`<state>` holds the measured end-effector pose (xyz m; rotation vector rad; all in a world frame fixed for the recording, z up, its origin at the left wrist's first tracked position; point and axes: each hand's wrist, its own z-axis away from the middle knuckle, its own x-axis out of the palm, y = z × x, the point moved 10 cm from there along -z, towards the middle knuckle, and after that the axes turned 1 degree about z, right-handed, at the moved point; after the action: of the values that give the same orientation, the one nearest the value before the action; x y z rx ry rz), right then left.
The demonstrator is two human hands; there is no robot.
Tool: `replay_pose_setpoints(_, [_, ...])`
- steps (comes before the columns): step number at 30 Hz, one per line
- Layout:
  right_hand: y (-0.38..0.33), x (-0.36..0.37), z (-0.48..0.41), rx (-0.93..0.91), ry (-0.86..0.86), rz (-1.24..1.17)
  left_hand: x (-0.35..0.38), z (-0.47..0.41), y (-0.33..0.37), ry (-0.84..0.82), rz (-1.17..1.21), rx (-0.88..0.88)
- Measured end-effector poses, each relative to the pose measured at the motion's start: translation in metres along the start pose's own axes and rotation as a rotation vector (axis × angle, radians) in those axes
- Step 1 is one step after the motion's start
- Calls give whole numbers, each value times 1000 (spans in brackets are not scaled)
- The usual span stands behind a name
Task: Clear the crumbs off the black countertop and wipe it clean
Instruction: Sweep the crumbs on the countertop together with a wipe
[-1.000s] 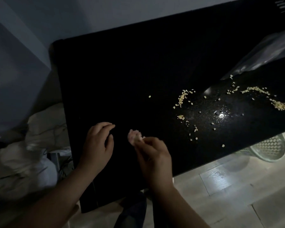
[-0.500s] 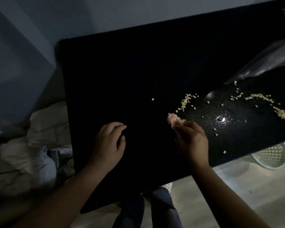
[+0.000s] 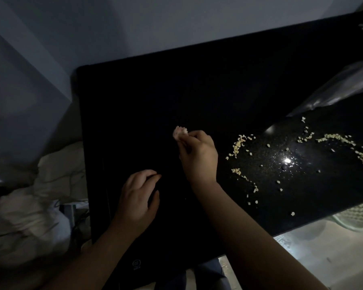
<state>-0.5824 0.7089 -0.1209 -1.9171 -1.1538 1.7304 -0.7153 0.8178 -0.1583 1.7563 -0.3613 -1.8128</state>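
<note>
Now | right grip (image 3: 198, 155) pinching small pinkish crumpled wad (image 3: 180, 131) | left grip (image 3: 137, 197) loosely curled, empty, on glossy black counter (image 3: 134, 91) | pale scattered crumbs (image 3: 238, 143) right of right grip | risk: hasty sweep flicks them off near edge

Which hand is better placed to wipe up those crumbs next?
Probably right. The right hand pinches the pale wad and sits nearer the crumbs. The left hand rests empty on the countertop, farther away.
</note>
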Motion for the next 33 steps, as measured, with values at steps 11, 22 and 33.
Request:
replay_pose_setpoints(11, [85,-65,13,143,19,221,0,1,5,-4,19,-8])
replay_pose_setpoints(22, [76,-123,27,111,123,30,11,6,33,-34,-66,34])
replay_pose_setpoints(33, [63,-114,135,103,92,25,20,16,43,-55,-109,64])
